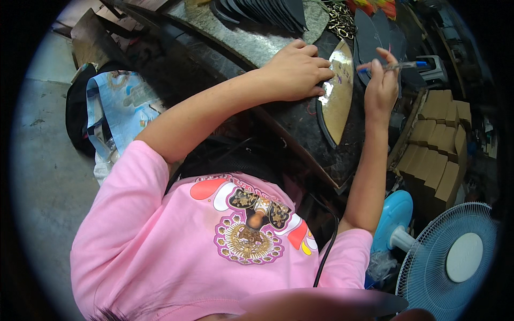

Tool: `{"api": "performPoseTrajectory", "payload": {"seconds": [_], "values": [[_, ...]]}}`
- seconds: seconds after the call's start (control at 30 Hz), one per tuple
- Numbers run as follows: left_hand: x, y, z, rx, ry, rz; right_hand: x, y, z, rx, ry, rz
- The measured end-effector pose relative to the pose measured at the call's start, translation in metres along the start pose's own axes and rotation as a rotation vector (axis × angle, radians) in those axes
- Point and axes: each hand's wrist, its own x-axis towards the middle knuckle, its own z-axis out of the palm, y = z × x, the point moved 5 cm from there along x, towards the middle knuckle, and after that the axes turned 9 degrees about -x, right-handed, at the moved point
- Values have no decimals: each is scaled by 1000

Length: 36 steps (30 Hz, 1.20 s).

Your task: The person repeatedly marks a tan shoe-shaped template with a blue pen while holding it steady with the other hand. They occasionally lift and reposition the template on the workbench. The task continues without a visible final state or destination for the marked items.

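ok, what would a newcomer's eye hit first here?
The pink shirt with its printed front, filling the lower middle. Then the round fan at lower right. Higher up, right of centre, a pale pointed piece lies between the left hand, at its edge, and the right hand, which holds a blue-ended pen.

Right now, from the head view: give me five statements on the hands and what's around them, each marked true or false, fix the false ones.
1. The right hand holds a pen. True.
2. The left hand is lifted clear of the tan pointed piece. False: its fingertips are on that piece's left side.
3. The dark curved pieces lie on the grey slab. True.
4. The fan is on the person's left. False: it is at the lower right.
5. The shirt is pink. True.
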Motion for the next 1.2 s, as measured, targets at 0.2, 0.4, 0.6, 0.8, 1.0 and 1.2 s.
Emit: {"api": "performPoseTrajectory", "payload": {"seconds": [0.2,0.4,0.6,0.8,1.0,1.2], "values": [[-3,1,-1,-27,12,13,-50,-15,-9,-690,-342,202],[-4,1,-4,-45,29,16,-46,1,8,-279,-361,337],[-14,2,-18,-193,349,61,6,31,6,395,-82,399],[-28,-4,-21,-367,393,77,57,44,-30,-346,21,315],[-80,16,-37,-422,368,169,-24,-9,8,-474,-141,-50],[-183,68,-129,-147,589,230,-45,-29,10,-534,-16,-181]]}}
